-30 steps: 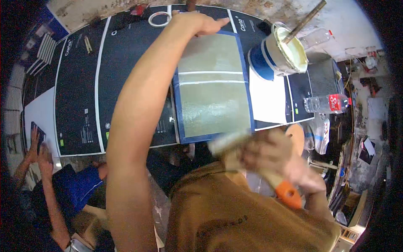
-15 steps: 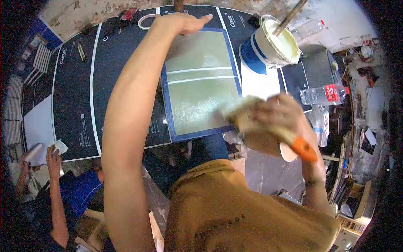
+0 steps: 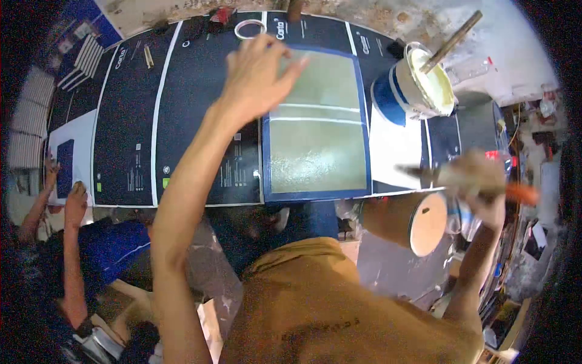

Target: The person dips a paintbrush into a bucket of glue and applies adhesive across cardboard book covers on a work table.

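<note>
A grey-green panel (image 3: 318,145) with blue borders and two pale stripes across its middle lies flat on the black-covered table (image 3: 200,109). Its lower half looks wet and glossy. My left hand (image 3: 257,73) hovers at the panel's upper left edge, fingers apart and holding nothing. Off to the right, my right hand (image 3: 476,182) is closed around a brush (image 3: 451,176) with an orange handle end, blurred by motion. The bristles point left over a white sheet (image 3: 397,151). A blue and white bucket (image 3: 418,85) of pale paint, with a stick in it, stands on that sheet.
A tape roll (image 3: 250,29) and a red item (image 3: 222,18) lie at the far edge. At the left, a co-worker's hands (image 3: 76,197) are by a dark blue panel (image 3: 65,168). A round stool (image 3: 427,224) stands below the table; a clear bottle (image 3: 473,70) lies behind the bucket.
My right hand has moved right with the brush, away from the panel. My left hand has lifted and turned, its fingers now spread. The co-worker's white cloth is no longer visible.
</note>
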A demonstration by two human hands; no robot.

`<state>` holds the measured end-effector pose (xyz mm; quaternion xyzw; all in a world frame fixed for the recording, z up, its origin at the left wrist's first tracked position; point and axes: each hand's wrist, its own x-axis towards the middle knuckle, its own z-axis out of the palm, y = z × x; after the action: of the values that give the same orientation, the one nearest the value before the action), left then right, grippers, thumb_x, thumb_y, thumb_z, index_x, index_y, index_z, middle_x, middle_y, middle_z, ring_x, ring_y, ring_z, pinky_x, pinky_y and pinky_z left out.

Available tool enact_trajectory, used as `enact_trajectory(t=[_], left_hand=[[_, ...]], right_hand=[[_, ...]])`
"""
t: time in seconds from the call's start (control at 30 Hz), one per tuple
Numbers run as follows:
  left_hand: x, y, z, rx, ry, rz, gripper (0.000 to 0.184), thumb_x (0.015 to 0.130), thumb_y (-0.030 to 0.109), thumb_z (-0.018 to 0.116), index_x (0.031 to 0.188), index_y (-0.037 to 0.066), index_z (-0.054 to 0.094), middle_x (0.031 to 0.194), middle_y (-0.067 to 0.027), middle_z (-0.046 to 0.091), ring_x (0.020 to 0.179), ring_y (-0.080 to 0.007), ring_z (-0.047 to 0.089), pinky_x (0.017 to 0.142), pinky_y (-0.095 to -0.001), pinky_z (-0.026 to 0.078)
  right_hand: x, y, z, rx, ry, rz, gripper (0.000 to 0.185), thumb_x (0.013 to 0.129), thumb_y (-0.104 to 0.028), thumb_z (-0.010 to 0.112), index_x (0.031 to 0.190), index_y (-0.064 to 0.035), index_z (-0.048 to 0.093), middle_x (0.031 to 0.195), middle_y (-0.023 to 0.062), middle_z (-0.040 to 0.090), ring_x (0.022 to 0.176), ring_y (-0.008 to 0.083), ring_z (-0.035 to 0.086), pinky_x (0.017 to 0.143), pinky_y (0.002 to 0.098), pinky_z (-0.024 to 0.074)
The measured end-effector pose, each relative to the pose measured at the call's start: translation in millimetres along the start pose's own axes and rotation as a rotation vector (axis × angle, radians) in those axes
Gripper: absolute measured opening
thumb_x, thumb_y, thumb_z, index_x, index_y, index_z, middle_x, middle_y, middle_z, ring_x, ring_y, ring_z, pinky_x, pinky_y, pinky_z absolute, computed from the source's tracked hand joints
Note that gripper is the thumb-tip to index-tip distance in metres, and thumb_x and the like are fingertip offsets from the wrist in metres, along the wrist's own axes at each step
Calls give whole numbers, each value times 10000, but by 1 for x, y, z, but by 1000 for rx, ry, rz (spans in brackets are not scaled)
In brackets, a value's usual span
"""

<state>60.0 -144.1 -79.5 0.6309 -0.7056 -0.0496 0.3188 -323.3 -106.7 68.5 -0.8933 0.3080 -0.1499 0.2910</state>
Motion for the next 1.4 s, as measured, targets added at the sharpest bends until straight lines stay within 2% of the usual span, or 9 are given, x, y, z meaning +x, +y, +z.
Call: enact_trajectory(t=[0.13, 0.23, 0.33, 0.57, 0.83, 0.97, 1.07, 1.13, 1.4], left_hand=[[-111, 33, -37, 5, -174, -11, 463, 733, 400, 731, 1048, 98, 575, 1127, -106, 540, 1059, -299, 494, 877, -452, 364], [-136, 43, -40, -6, -307, -19, 502, 704, 390, 722, 1056, 69, 567, 1081, -94, 533, 1029, -289, 479, 834, -441, 344], [-141, 44, -37, 20, -369, -38, 525, 694, 380, 709, 1072, 48, 561, 1076, -90, 525, 1019, -272, 472, 814, -438, 332], [-138, 44, -39, 5, -445, -78, 506, 720, 358, 707, 1084, 38, 558, 1083, -99, 523, 1037, -269, 479, 836, -463, 334], [-138, 41, -40, -25, -437, -67, 491, 724, 333, 710, 1082, 35, 554, 1087, -103, 518, 1025, -278, 480, 840, -473, 337], [-138, 39, -39, -32, -450, -69, 502, 728, 335, 705, 1098, 36, 544, 1097, -105, 514, 1024, -281, 480, 827, -473, 340], [-138, 40, -39, -37, -443, -65, 513, 730, 342, 703, 1109, 39, 538, 1105, -105, 510, 1019, -281, 481, 814, -473, 342], [-137, 41, -39, -38, -435, -64, 517, 730, 346, 702, 1113, 41, 536, 1111, -104, 508, 1015, -280, 483, 809, -473, 342], [-137, 40, -41, -64, -478, -93, 531, 732, 344, 703, 1131, 40, 527, 1130, -96, 501, 1016, -276, 481, 816, -480, 333]], right_hand=[[91, 13, 39, -160, 264, 192, 253, 830, -69, 695, 1048, 52, 654, 1006, 70, 672, 837, 139, 624, 800, 277, 500], [166, 11, 81, -22, 1, -194, 245, 844, -150, 704, 1019, 18, 669, 977, 64, 680, 885, 121, 610, 779, 289, 489], [206, 2, 117, -51, -101, -425, 146, 830, -171, 680, 927, -67, 714, 909, 132, 671, 833, 294, 625, 748, 380, 473], [198, 33, 105, -321, -287, -290, 104, 808, -157, 669, 897, -104, 652, 940, 121, 612, 960, 356, 551, 873, 432, 429], [195, 7, 51, -427, -594, 8, 264, 798, -319, 715, 916, -83, 706, 767, 166, 641, 678, 345, 606, 658, 408, 496], [229, -26, 52, -799, -713, 85, 235, 819, -287, 705, 903, -68, 698, 787, 159, 644, 708, 333, 611, 659, 394, 492], [241, -17, 84, -193, -356, -372, 189, 827, -244, 686, 882, -63, 689, 858, 140, 645, 792, 306, 610, 712, 387, 483], [247, -5, 101, -297, -327, -476, 149, 832, -185, 670, 957, -107, 652, 901, 111, 618, 879, 305, 583, 822, 411, 450], [198, 35, 59, -408, -465, -67, 222, 829, -220, 680, 1016, -105, 645, 1021, 142, 606, 960, 344, 556, 858, 418, 451]])
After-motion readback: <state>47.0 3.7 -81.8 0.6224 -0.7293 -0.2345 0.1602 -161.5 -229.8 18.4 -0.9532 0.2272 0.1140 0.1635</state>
